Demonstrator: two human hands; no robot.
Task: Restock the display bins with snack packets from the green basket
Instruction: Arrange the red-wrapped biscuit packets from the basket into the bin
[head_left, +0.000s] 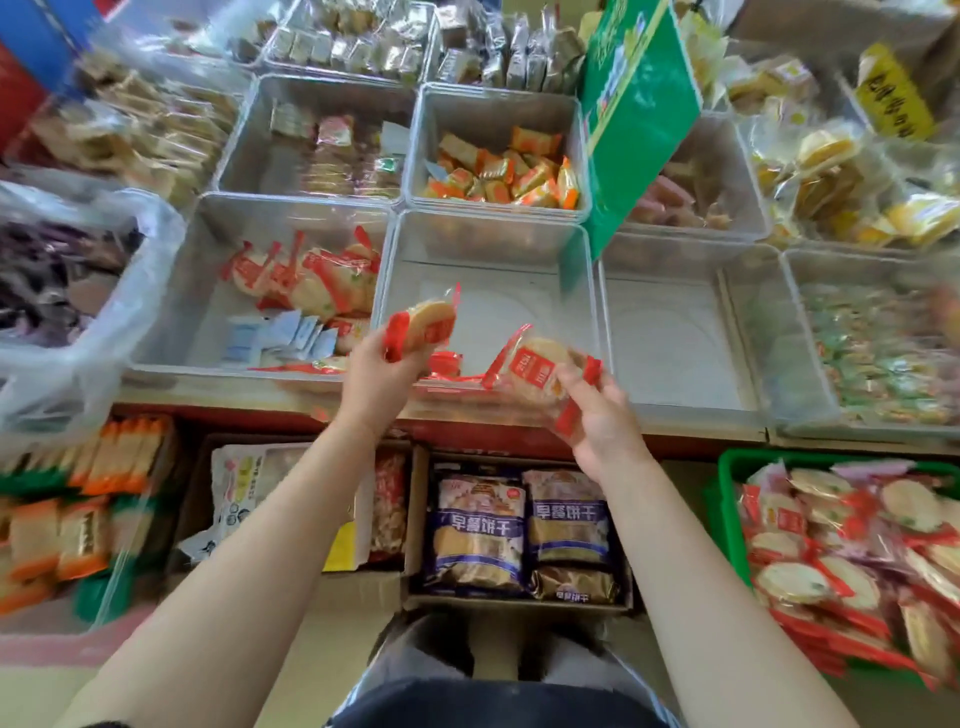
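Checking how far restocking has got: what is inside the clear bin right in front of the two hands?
The clear bin is mostly bare; a few red-wrapped packets lie at its near edge. The left hand and right hand, each holding a packet, cover part of that edge.

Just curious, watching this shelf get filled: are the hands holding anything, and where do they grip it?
Yes. The left hand grips a red-wrapped rice cracker packet by its lower end; the right hand holds another packet along its lower right edge.

green basket (723, 499), red-trimmed snack packets (540, 371), clear bins (488, 244)
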